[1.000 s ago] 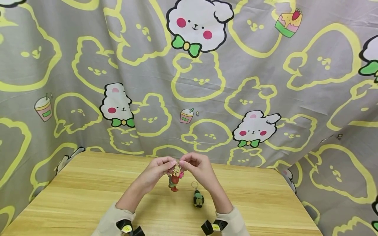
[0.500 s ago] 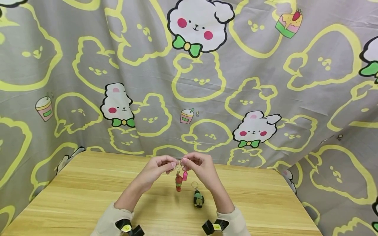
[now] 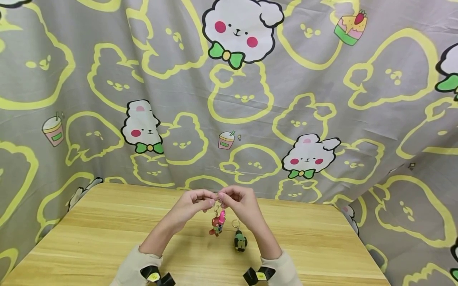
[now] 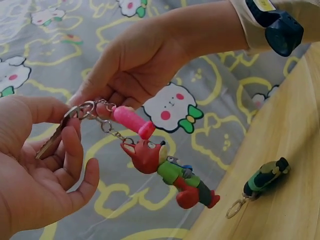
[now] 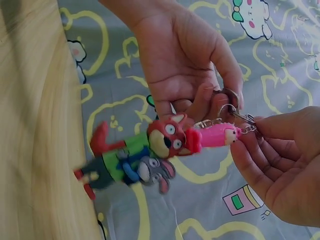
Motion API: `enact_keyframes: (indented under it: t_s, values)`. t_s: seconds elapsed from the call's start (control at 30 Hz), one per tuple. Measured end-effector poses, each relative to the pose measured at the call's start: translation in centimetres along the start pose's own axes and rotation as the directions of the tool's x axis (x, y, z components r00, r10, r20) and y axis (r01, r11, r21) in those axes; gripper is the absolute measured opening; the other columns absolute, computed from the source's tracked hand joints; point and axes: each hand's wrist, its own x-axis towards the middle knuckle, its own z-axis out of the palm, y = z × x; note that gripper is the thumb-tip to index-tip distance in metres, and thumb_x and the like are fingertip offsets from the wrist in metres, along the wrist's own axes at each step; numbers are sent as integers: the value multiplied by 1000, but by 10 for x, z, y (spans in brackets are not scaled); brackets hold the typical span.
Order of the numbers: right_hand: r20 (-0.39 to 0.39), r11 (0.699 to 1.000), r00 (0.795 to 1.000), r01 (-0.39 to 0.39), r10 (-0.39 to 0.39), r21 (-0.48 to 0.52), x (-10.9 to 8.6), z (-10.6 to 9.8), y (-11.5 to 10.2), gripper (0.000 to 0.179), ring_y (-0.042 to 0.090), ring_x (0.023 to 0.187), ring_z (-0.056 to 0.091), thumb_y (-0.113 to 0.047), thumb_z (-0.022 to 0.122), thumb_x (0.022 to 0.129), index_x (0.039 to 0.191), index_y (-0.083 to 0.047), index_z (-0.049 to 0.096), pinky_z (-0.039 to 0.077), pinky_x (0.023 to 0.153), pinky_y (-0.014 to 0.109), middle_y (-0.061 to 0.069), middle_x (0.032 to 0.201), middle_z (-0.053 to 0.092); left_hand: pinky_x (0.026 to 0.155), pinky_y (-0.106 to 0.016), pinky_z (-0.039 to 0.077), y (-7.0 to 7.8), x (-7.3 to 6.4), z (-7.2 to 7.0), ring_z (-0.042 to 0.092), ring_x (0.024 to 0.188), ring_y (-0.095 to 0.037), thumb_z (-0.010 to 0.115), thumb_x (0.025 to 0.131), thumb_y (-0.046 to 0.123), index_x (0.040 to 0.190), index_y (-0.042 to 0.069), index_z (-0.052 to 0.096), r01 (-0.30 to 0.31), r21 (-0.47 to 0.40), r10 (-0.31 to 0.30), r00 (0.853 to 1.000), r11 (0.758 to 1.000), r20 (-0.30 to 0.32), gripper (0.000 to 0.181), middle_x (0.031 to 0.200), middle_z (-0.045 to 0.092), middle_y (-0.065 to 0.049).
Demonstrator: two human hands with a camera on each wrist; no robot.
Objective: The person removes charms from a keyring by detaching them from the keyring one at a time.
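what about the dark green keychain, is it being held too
No, the dark green keychain lies on the wooden table, apart from both the left hand and the right hand.

We see a grey curtain [image 3: 257,133] that hangs behind the desk [image 3: 200,256] and also along its left and right sides, like walls. It falls in soft folds. On it we find thick yellow outlines [image 3: 241,120] of animals, white animal heads [image 3: 236,29] with pink cheeks and green bows, drink cups [image 3: 226,142] with straws, and a piece of cake [image 3: 350,29] with a strawberry. The desk has a pale wooden surface with visible grain. The light looks soft.
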Motion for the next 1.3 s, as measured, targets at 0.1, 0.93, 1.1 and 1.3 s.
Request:
enact_keyframes:
  t_s: [0.1, 0.93, 1.1, 1.3]
  values:
    - [-11, 1000, 1000, -10, 10, -1, 0, 0, 0, 16, 9, 69, 68, -15, 70, 97, 98, -1, 76, 59, 69, 26, 22, 87, 73, 82, -28, 51, -1, 0, 0, 58, 90, -12, 61, 102, 16, 120, -9, 65, -1, 3, 1, 1000, 1000, 16, 31, 105, 68, 3]
    - [-48, 999, 999, -20, 17, -46, 1, 7, 5, 13, 10, 65, 66, -11, 72, 95, 93, 1, 76, 57, 64, 24, 21, 81, 73, 81, -28, 48, -2, 2, 0, 55, 89, -14, 60, 102, 15, 114, -10, 65, 35, 82, -35, 999, 996, 7, 29, 95, 61, 1]
    - [-61, 998, 998, -35, 31, -55, 1, 8, 5, 11, 9, 64, 65, -11, 72, 95, 92, -1, 76, 57, 63, 25, 19, 79, 72, 80, -28, 48, -2, 1, 0, 55, 87, -13, 60, 102, 16, 115, -13, 63, 41, 76, -41, 999, 996, 1, 33, 93, 61, 2]
    - [-68, 997, 997, -40, 36, -59, 1, 8, 6, 11, 14, 65, 67, -12, 72, 95, 92, -2, 76, 59, 64, 28, 17, 79, 72, 81, -30, 46, -1, 0, 0, 52, 86, -15, 59, 103, 19, 113, -11, 65, 54, 62, -54, 999, 997, 1, 32, 91, 59, 1]
